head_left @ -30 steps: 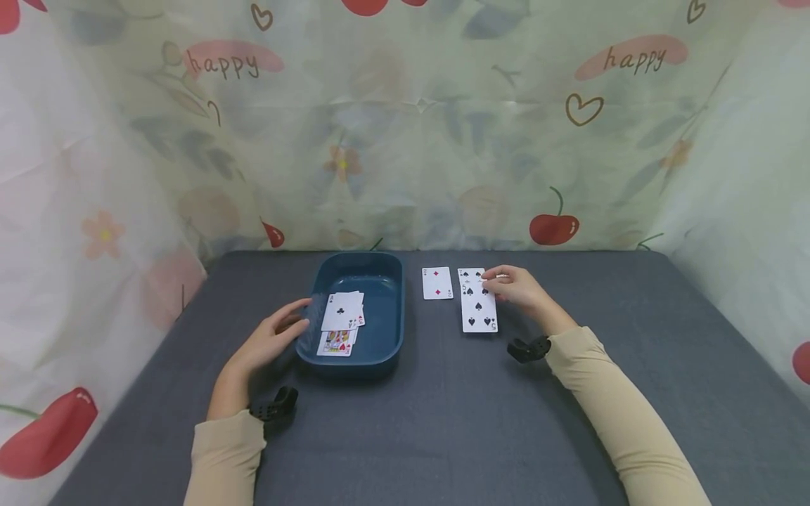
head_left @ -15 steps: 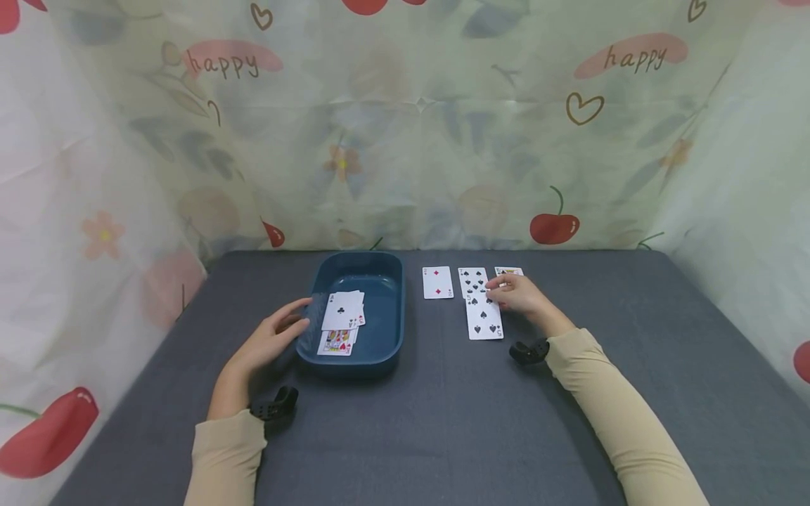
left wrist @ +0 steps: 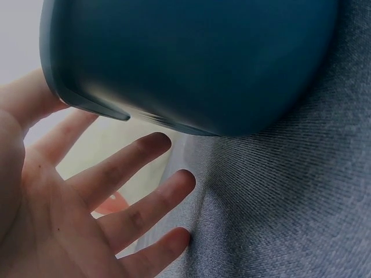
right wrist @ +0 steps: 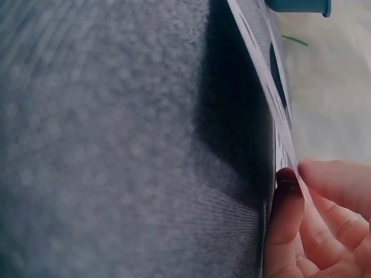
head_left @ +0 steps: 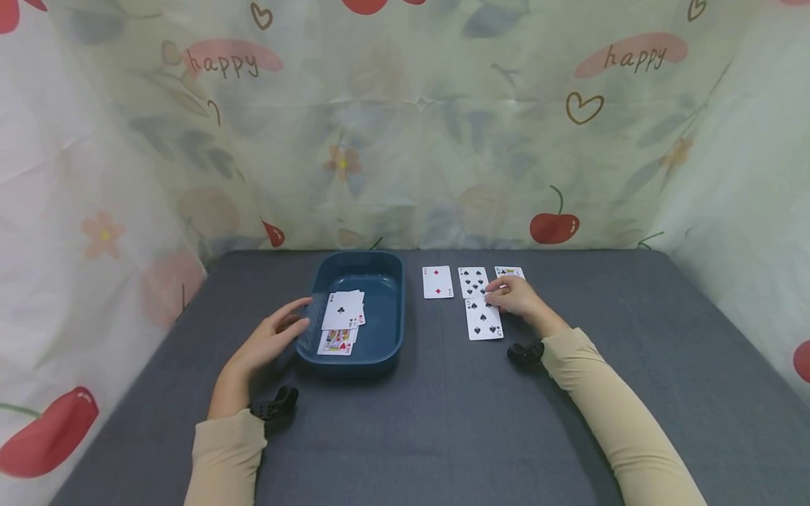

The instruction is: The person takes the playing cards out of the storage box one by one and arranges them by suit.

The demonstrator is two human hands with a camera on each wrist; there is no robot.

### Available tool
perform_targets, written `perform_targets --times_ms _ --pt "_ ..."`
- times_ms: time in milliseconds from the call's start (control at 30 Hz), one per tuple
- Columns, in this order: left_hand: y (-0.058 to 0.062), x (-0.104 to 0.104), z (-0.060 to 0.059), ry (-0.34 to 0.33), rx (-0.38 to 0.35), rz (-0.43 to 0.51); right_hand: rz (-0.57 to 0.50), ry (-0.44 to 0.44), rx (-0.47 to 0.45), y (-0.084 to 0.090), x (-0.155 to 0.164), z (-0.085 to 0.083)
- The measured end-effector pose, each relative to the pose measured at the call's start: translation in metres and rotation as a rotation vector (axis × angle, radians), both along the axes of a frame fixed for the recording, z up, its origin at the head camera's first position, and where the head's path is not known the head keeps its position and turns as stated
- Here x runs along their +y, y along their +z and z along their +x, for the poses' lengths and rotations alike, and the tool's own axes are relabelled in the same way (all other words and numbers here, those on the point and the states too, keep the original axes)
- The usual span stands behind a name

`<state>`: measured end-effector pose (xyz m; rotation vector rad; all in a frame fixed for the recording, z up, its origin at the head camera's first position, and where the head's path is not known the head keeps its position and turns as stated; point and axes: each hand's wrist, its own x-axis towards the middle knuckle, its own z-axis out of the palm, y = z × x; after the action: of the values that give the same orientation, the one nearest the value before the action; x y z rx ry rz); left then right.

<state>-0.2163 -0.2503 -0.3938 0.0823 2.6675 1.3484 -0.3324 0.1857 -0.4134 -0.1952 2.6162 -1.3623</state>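
Observation:
My right hand [head_left: 500, 295] pinches the right edge of a five of spades [head_left: 484, 322] on the grey table. In the right wrist view that card's [right wrist: 271, 81] edge is raised off the cloth, with the thumb [right wrist: 284, 214] under it. Just beyond it lies another spade card [head_left: 472, 281], with a two of diamonds [head_left: 437, 282] to its left and a partly hidden card [head_left: 510, 271] to its right. My left hand [head_left: 294, 322] rests open against the left wall of a blue tray [head_left: 387, 330], fingers [left wrist: 139, 191] spread beside the tray's [left wrist: 191, 58] outer wall. An ace of clubs [head_left: 342, 310] lies in the tray over a king [head_left: 337, 342].
A grey cloth [head_left: 443, 422] covers the table. Patterned sheets with cherries and "happy" lettering hang behind it and on both sides [head_left: 405, 140]. A black wrist mount sits by each sleeve [head_left: 278, 406], [head_left: 524, 351].
My right hand has slid the five of spades toward me, uncovering the spade card beneath it and a card farther right. The left hand and tray have stayed still.

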Motion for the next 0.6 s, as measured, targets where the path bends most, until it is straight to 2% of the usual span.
perform_targets --times_ms 433,600 --pt "0.000 0.000 0.001 -0.008 0.011 0.015 0.107 -0.042 0.097 0.005 -0.003 0.005" --pt "-0.002 -0.001 0.001 -0.007 0.013 0.006 0.123 -0.028 0.132 0.011 -0.008 0.005"
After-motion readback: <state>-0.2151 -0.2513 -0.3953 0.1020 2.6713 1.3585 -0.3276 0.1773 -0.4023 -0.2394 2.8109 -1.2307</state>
